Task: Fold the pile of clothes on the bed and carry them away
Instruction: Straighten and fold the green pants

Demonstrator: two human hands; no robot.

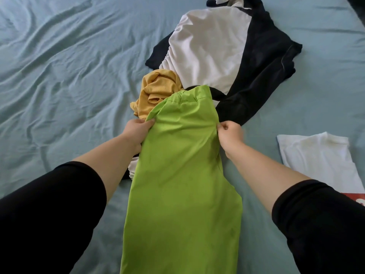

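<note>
The head view is the only one. A green garment [181, 165] lies stretched out on the bed [69, 76], with its long axis running from the pile straight back toward the person. Its far end, which has a gathered seam, overlaps the heap. Its near end runs out of the bottom of the picture.

The left hand [136, 131] grips the garment's left edge, fingers curled around a fold of the cloth. The right hand [230, 135] pinches the right edge between thumb and bent fingers. Both hands sit at about the same level, close to the far end and on opposite sides of the cloth, so neither is nearer. The width of the garment spans the gap between them.

Beyond the hands lies the rest of the pile. A crumpled yellow garment [158, 89] touches the green one's far left corner, and a white and black garment [213, 52] is spread out behind it.

A folded white shirt [320, 159] lies flat at the right, well apart from the pile. Something red [355, 198] shows at its near edge, too cut off to identify.

The step in hand looks like squaring up the green garment. Since most of the cloth lies on the near side of the hands, the coming fold probably runs along that long axis.
</note>
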